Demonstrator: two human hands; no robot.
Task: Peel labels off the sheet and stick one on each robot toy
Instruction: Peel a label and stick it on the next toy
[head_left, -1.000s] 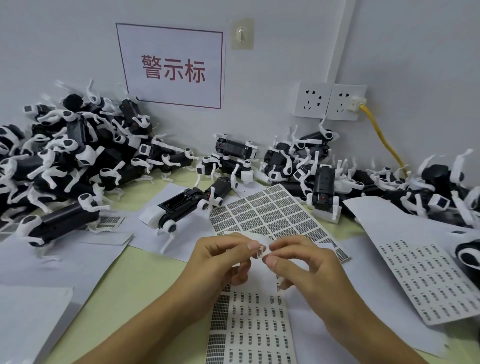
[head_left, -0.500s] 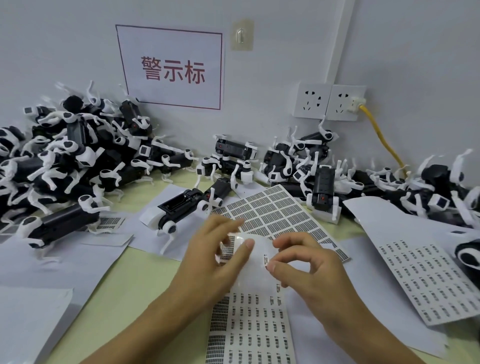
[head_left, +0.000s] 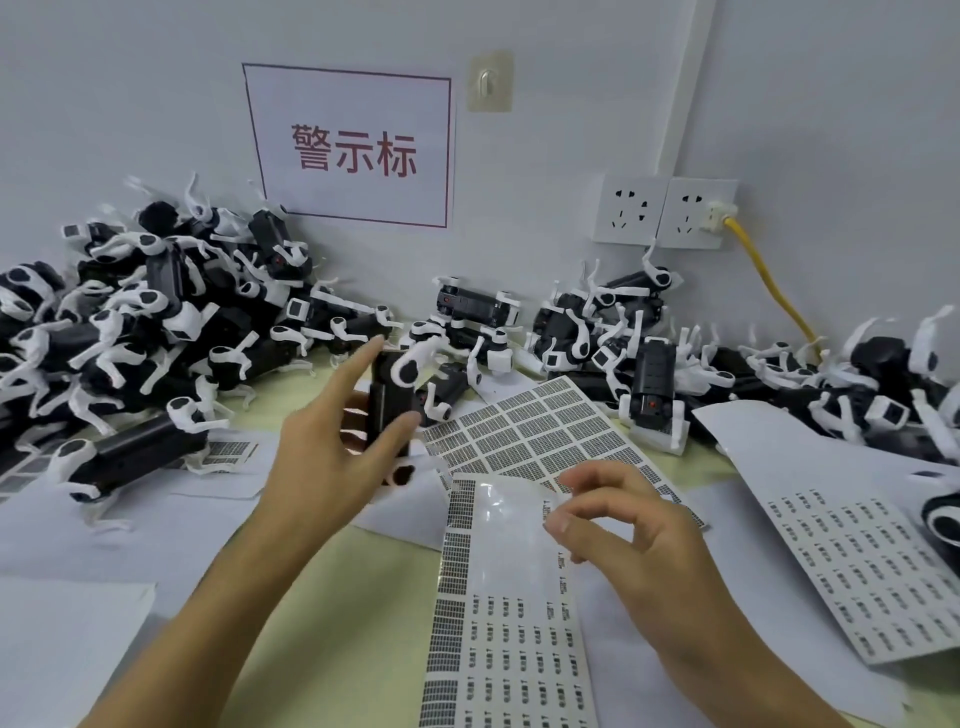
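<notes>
My left hand (head_left: 322, 467) grips a black robot toy (head_left: 387, 400) with white legs, held upright just above the paper at mid-table. My right hand (head_left: 639, 535) hovers over the top of the near label sheet (head_left: 498, 639) and pinches a small peeled label (head_left: 546, 510) between thumb and forefinger. The upper part of that sheet is bare glossy backing; rows of small printed labels fill its lower part. The two hands are apart, the toy to the left of the label.
Heaps of black-and-white robot toys lie along the wall at the left (head_left: 130, 332) and right (head_left: 779, 384). One toy (head_left: 130, 452) lies alone at the left. More label sheets lie behind (head_left: 545, 436) and to the right (head_left: 857, 561). A yellow cable (head_left: 763, 280) hangs from the wall socket.
My left hand left the sheet, reached forward and picked up the robot toy that lay on the paper. My right hand stayed over the sheet with the label.
</notes>
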